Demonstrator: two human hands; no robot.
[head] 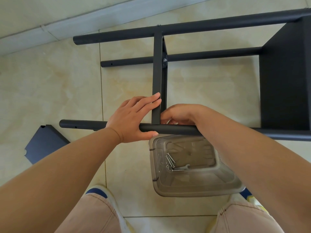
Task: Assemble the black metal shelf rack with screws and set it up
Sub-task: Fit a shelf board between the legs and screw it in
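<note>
The black metal rack (198,26) lies on its side on the tiled floor, with its round posts running left to right. A thin shelf panel (157,73) stands on edge between the posts, and a second shelf (284,78) sits at the right. My left hand (133,118) grips the near post (80,124), thumb under it and fingers against the panel's near end. My right hand (178,114) is curled at the joint of panel and near post; its fingertips are hidden, so any screw there cannot be seen.
A clear plastic tray (193,187) lies on the floor just below the near post and holds several screws (170,161) and a small wrench (184,167). A loose black shelf panel (43,143) lies at the left. My knees fill the bottom edge. A wall base runs along the top left.
</note>
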